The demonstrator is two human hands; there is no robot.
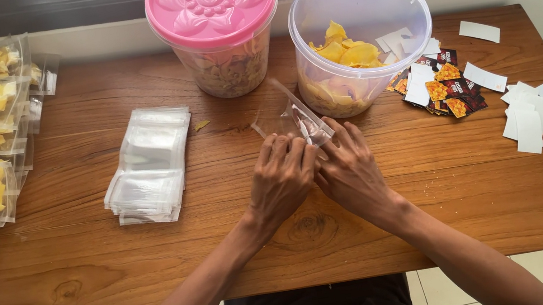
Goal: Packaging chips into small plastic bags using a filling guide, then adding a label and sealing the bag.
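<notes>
Here, near the worktop's middle, the left hand and right hand pinch a small clear plastic pouch, their grip closed on its lower edge; it looks light, limp, slippery, best held at its rim.

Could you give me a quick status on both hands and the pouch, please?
Left hand and right hand both grip the empty clear pouch, held above the table. Open tub of chips just behind. Nothing in the way.
</notes>
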